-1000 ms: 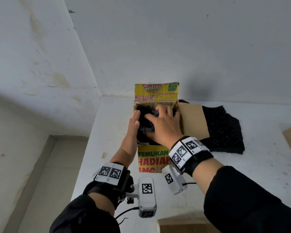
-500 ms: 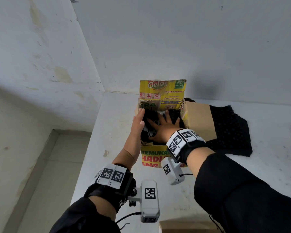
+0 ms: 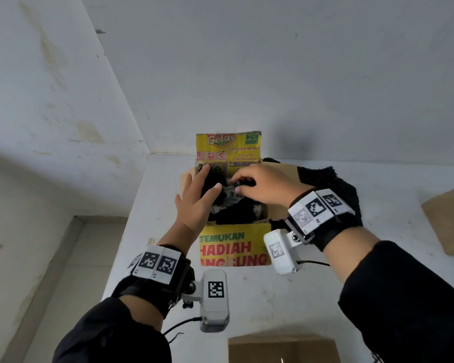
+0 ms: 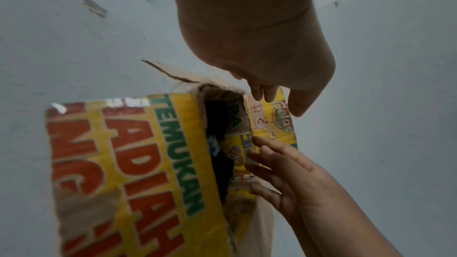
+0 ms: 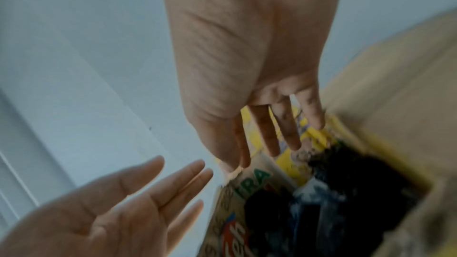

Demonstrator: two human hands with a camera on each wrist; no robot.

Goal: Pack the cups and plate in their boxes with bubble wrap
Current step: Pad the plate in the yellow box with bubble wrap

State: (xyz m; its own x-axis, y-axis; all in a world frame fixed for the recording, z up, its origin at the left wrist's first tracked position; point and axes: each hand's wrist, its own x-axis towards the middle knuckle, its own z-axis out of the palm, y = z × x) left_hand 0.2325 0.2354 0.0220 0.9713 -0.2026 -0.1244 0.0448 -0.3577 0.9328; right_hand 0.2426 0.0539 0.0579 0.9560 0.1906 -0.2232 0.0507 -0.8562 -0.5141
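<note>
A yellow printed box (image 3: 233,247) stands open on the white table, its flaps spread. Inside lies a bundle in black bubble wrap (image 3: 233,210), with some white showing through; what it wraps is hidden. My left hand (image 3: 194,203) hovers with straight fingers over the box's left edge. My right hand (image 3: 262,184) is above the far side of the opening, fingers extended toward the back flap and holding nothing. The right wrist view shows those fingers (image 5: 272,134) straight over the black bundle (image 5: 346,192). In the left wrist view the box (image 4: 148,163) fills the lower left.
A loose sheet of black bubble wrap (image 3: 333,184) lies right of the box, behind its brown flap. A brown cardboard piece (image 3: 448,221) sits at the far right, another brown box (image 3: 281,349) at the near edge. The table's left edge drops to the floor (image 3: 63,258).
My right hand has risen from pressing down on the bundle inside the box to above its far side. My left hand has come off the box's left wall and spread open.
</note>
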